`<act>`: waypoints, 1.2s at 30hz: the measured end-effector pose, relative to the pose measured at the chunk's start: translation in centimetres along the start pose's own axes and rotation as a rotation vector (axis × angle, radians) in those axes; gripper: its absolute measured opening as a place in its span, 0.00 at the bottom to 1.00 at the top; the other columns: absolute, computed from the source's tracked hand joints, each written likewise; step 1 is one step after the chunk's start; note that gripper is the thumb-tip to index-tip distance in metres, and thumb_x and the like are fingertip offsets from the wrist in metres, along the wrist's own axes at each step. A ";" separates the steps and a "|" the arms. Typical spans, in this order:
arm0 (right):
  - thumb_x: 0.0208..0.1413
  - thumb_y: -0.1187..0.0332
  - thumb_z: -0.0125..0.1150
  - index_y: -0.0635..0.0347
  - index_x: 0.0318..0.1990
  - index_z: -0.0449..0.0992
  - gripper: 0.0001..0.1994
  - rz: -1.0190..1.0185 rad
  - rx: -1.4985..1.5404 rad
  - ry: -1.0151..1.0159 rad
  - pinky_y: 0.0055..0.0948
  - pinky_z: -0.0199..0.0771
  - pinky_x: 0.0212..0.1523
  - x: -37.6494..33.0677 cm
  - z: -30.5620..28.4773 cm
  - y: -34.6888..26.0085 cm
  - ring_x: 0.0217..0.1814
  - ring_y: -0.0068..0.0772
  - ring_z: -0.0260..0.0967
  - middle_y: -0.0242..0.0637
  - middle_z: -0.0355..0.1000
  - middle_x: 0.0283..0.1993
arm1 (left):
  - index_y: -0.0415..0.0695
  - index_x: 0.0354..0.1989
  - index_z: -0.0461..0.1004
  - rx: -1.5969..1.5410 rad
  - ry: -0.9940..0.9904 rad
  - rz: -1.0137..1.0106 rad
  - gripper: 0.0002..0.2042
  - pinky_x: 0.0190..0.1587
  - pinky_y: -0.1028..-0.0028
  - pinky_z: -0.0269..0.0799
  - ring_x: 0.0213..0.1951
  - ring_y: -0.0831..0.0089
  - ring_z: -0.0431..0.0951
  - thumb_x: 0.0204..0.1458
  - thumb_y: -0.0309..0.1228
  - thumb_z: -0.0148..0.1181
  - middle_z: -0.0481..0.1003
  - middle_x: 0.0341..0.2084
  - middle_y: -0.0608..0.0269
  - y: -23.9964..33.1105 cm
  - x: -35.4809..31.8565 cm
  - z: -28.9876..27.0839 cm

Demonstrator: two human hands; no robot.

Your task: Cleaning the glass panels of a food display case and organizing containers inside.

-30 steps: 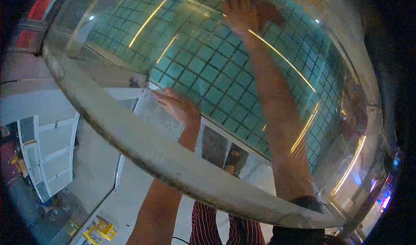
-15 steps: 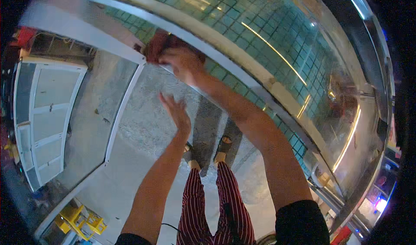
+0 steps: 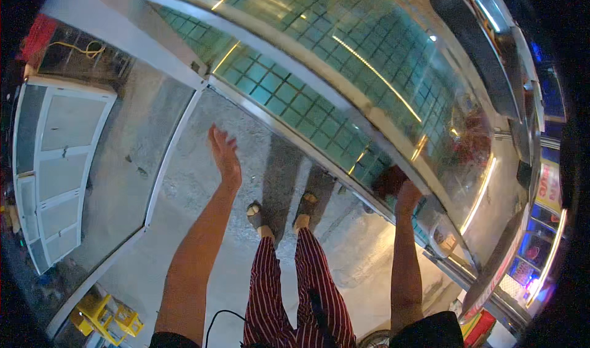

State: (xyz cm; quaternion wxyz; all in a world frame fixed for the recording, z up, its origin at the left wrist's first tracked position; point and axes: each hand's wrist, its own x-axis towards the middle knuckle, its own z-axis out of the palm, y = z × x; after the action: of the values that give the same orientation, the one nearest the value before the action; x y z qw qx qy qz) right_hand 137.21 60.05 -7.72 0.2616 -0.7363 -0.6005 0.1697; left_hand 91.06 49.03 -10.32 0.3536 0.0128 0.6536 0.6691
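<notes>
My right hand (image 3: 408, 197) is closed round a dark reddish-brown cloth (image 3: 388, 181). It presses the cloth against the green-tiled ledge (image 3: 264, 80) at the lower right of a glass-fronted cabinet. The glass front (image 3: 369, 59) curves above that ledge, with a pale frame bar (image 3: 295, 59) along its lower edge. My left hand (image 3: 225, 157) hangs over the grey floor with its fingers apart and a little blurred. Nothing is in it, and it touches nothing.
A white-framed panelled cabinet (image 3: 67, 145) stands at the left, beyond a white frame post (image 3: 175, 151). Yellow plastic stools (image 3: 104, 320) lie at the lower left. Lit strips and a coloured sign (image 3: 549, 185) show at the right. My sandalled feet (image 3: 305, 208) stand below.
My right hand has swept with the cloth from the ledge's left end to its lower right. My left hand has shifted slightly left, still spread.
</notes>
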 end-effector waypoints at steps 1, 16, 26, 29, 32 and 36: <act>0.57 0.61 0.49 0.67 0.45 0.72 0.17 -0.106 -0.246 0.067 0.42 0.65 0.48 1.7 -1.3 3.4 0.47 0.51 0.67 0.51 0.71 0.44 | 0.52 0.65 0.47 -0.074 -0.012 0.031 0.30 0.49 0.65 0.61 0.49 0.60 0.66 0.58 0.53 0.41 0.60 0.54 0.52 0.1 0.9 3.9; 0.49 0.69 0.53 0.56 0.56 0.63 0.23 -0.382 -0.136 0.113 0.45 0.55 0.62 14.0 11.5 -20.8 0.65 0.53 0.48 0.46 0.59 0.58 | 0.47 0.56 0.67 2.212 0.143 0.527 0.22 0.61 0.39 0.35 0.63 0.50 0.53 0.55 0.43 0.45 0.59 0.60 0.52 -0.5 8.5 8.3; 0.41 0.70 0.56 0.54 0.49 0.70 0.22 -1.046 0.014 -0.235 0.44 0.49 0.66 2.1 19.5 -31.4 0.66 0.45 0.50 0.41 0.60 0.59 | 0.37 0.64 0.44 1.970 0.439 0.451 0.26 0.63 0.72 0.52 0.61 0.62 0.57 0.60 0.37 0.35 0.53 0.62 0.50 -5.3 14.2 4.8; 0.42 0.68 0.57 0.50 0.52 0.68 0.24 -1.040 -0.073 -0.436 0.48 0.51 0.64 -2.0 13.9 -27.5 0.64 0.43 0.54 0.34 0.59 0.61 | 0.36 0.64 0.46 2.497 0.097 0.139 0.30 0.63 0.68 0.52 0.61 0.59 0.57 0.57 0.40 0.42 0.53 0.61 0.45 0.1 9.9 9.1; 0.42 0.68 0.60 0.51 0.53 0.68 0.25 -0.919 -0.206 -0.453 0.49 0.51 0.63 -5.6 9.3 -22.0 0.63 0.42 0.56 0.33 0.59 0.61 | 0.36 0.64 0.47 2.683 -0.103 0.015 0.31 0.63 0.61 0.49 0.61 0.55 0.57 0.56 0.41 0.45 0.53 0.61 0.44 6.0 6.3 12.3; 0.49 0.66 0.55 0.54 0.46 0.73 0.15 0.029 0.065 -0.424 0.46 0.46 0.65 -10.1 3.8 -6.8 0.68 0.43 0.48 0.40 0.60 0.60 | 0.39 0.64 0.48 2.727 -0.211 -0.058 0.30 0.63 0.59 0.49 0.61 0.53 0.57 0.57 0.41 0.44 0.54 0.61 0.48 8.4 4.1 13.8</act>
State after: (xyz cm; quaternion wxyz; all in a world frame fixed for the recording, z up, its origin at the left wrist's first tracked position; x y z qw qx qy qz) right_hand 127.40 51.87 -7.47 0.1509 -0.6837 -0.6257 0.3438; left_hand 90.77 63.91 -2.75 0.1220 0.3848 0.7585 -0.5117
